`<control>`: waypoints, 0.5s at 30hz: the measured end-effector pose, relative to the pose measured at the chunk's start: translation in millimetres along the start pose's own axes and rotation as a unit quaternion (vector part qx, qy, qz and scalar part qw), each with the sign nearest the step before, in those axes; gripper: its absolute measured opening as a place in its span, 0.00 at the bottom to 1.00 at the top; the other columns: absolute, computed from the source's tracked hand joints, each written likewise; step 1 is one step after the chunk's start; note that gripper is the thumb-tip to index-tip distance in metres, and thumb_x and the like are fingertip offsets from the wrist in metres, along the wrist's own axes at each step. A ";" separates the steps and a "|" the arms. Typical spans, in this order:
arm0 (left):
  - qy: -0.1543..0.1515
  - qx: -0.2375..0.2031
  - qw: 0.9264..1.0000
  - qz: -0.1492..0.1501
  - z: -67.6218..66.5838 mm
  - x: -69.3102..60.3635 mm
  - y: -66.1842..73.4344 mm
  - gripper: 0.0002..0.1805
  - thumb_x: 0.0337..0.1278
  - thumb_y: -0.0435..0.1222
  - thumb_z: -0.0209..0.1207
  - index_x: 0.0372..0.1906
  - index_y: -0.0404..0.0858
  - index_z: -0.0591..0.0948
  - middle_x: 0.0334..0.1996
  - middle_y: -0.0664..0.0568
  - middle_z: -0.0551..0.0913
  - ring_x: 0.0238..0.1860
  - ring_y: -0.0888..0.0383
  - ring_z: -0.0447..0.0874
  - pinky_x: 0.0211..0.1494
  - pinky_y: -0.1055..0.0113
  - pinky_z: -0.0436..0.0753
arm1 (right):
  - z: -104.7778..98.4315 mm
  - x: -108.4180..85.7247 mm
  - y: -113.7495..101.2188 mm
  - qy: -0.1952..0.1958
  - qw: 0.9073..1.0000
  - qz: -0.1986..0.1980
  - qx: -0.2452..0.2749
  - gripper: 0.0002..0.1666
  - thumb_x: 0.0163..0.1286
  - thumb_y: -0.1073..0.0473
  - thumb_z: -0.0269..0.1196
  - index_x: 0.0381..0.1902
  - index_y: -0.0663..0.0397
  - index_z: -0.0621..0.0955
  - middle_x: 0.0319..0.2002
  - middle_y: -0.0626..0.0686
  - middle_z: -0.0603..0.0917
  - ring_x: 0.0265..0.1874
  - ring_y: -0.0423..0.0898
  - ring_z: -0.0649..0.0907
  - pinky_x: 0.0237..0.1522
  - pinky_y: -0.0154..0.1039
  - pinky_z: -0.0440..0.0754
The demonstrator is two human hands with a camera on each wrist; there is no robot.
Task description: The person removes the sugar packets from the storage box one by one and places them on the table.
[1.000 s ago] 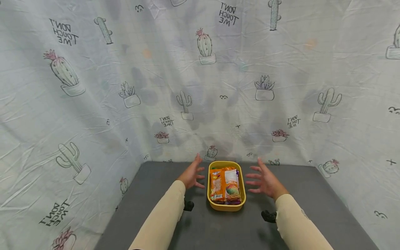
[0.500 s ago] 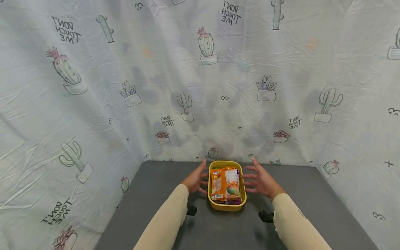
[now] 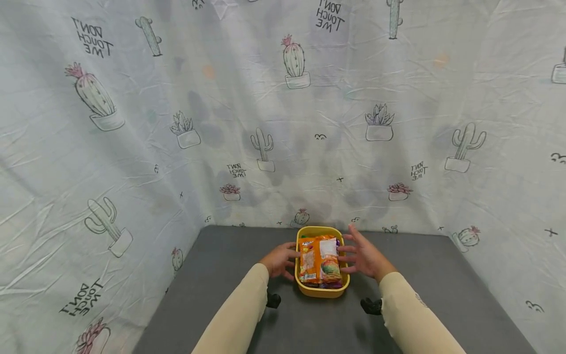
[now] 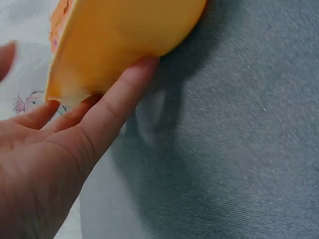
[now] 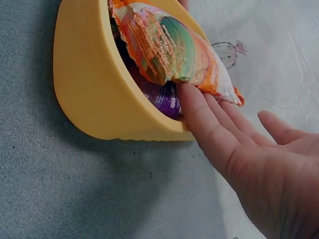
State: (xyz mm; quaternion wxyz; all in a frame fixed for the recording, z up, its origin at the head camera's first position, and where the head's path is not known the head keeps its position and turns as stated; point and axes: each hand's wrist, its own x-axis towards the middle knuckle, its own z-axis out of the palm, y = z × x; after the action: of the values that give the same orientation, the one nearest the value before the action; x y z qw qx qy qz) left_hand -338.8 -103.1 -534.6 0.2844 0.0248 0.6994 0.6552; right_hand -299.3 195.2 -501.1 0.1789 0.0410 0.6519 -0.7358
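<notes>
A yellow basket (image 3: 323, 293) stands on the grey table, filled with snack packets; an orange packet (image 3: 319, 260) lies on top and a purple packet (image 5: 160, 97) shows beneath it. My left hand (image 3: 278, 260) is at the basket's left side, its extended fingers against the outer wall (image 4: 124, 30) in the left wrist view. On the other side, my right hand (image 5: 279, 169) reaches over the rim with straight fingers, the fingertips touching the edge of the orange packet.
The grey table (image 3: 221, 265) extends on both sides of the basket. Behind it and at the sides hangs a pale curtain (image 3: 327, 162) printed with cacti. A dark wrist-worn device (image 3: 371, 306) is under the right forearm.
Both hands have moved inward: the left up to the basket's wall, the right over its rim to the orange packet. The basket appears to stand where it was.
</notes>
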 end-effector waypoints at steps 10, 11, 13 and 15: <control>-0.011 -0.029 1.000 0.003 -4.6 6.4 -14.4 0.46 0.71 0.25 0.61 0.89 0.43 0.57 0.77 0.33 0.69 0.70 0.29 0.74 0.42 0.32 0.88 | 4.1 9.9 2.7 -0.016 0.999 0.013 -0.036 0.57 0.82 0.30 0.60 0.87 0.63 0.54 0.79 0.77 0.60 0.73 0.79 0.68 0.55 0.70 0.84; -0.013 -0.033 0.999 0.003 -4.9 6.1 -14.5 0.46 0.72 0.25 0.61 0.89 0.43 0.57 0.77 0.33 0.69 0.71 0.30 0.74 0.43 0.32 0.88 | 5.1 10.5 3.1 -0.020 0.999 0.013 -0.037 0.54 0.83 0.33 0.60 0.85 0.65 0.56 0.78 0.77 0.62 0.72 0.78 0.69 0.55 0.70 0.84; -0.017 -0.039 0.999 0.004 -5.2 5.7 -14.8 0.45 0.73 0.25 0.61 0.89 0.44 0.57 0.78 0.34 0.68 0.71 0.29 0.73 0.43 0.32 0.88 | 7.0 12.9 4.7 -0.032 0.999 0.014 -0.038 0.49 0.85 0.38 0.61 0.82 0.69 0.59 0.77 0.76 0.64 0.71 0.76 0.72 0.56 0.70 0.84; -0.020 -0.044 0.999 0.005 -5.0 4.7 -15.1 0.45 0.74 0.26 0.61 0.89 0.44 0.57 0.78 0.34 0.68 0.72 0.29 0.71 0.44 0.31 0.88 | 9.1 15.5 6.1 -0.039 0.998 0.018 -0.035 0.46 0.86 0.42 0.61 0.81 0.71 0.60 0.76 0.75 0.66 0.70 0.74 0.74 0.56 0.70 0.84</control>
State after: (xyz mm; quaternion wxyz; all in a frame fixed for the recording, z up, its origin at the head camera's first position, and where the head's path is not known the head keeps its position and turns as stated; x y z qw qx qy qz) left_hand -339.8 -107.8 -550.5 0.2959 0.0290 0.6638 0.6862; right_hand -310.2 182.5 -510.1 0.2185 0.0181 0.6691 -0.7101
